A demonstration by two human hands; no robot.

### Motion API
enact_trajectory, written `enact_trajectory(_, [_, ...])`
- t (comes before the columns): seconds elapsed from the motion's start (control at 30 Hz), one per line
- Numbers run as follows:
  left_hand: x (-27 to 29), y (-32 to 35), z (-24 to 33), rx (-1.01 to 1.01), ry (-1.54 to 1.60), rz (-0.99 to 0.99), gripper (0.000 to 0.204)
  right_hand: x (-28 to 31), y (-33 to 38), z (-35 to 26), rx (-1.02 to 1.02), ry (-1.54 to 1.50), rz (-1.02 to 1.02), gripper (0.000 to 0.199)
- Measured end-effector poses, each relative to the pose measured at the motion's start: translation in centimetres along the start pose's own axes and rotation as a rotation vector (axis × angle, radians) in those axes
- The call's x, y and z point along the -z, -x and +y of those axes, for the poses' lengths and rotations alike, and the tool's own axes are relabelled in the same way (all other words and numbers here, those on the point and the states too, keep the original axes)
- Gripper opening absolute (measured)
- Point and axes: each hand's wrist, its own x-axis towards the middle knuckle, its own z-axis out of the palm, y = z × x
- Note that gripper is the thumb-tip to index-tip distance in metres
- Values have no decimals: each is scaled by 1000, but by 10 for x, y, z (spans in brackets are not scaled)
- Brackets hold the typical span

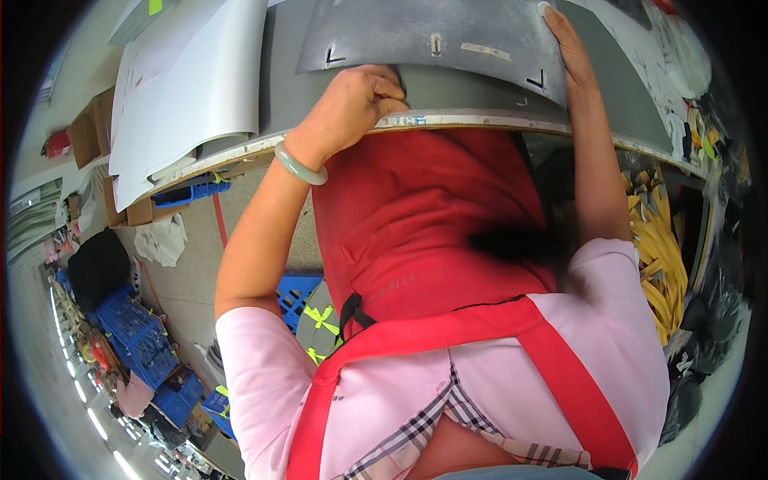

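A stiff grey sheet (400, 36) with cut slots and black corner marks lies at the far side, its near edge bowed up above the dark grey material (472, 88) on the worktable. My right hand (570, 48) grips its right edge, with a small white round piece (543, 8) at the fingertip. Nearer the table's front edge, my left hand (362, 100) is closed, knuckles up, just below the sheet's near edge. Something dark shows by its fingers, but what they hold is hidden. A pale green bangle circles my left wrist.
Large white sheets (192, 80) curl over the table's left side. Blue crates (136, 336) and a cardboard box (94, 128) stand at the left. Yellow strips (658, 256) hang at the right, beside dark plastic bags (712, 320). My red apron meets the table's front edge.
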Motion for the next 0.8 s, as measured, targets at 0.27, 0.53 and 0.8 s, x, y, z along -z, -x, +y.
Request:
enact_trajectory(0.27, [2,2,1,-33,-45,-35,17,1,0,1,-21,18,-20,19])
enact_trajectory(0.53, [-3,21,13,-159,-336,13,35,-4,5,-4,8,69,-42,20])
enact_trajectory(0.8, [-50,-32,35,-321,-367,111,44,-7,4,-13,41,-66,-4,34])
